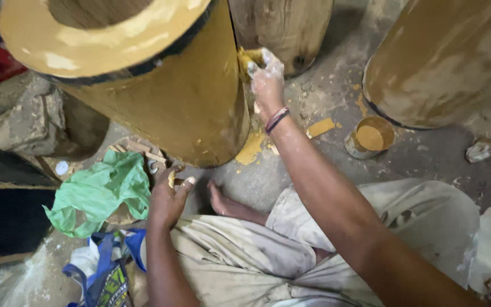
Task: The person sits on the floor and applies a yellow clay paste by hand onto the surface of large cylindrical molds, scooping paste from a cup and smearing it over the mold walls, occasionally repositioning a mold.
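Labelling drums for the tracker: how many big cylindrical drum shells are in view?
3. The yellow-painted wooden drum shell is centre-left, with the right hand rubbing paste on it. A bare wooden shell stands behind, top centre. A brown-smeared shell is top right. More may lie off-frame.

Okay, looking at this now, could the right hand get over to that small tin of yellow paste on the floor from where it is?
Probably yes. The right hand is pressed against the yellow drum, and the paste tin sits open on bare floor just to its right, with only scraps between them.
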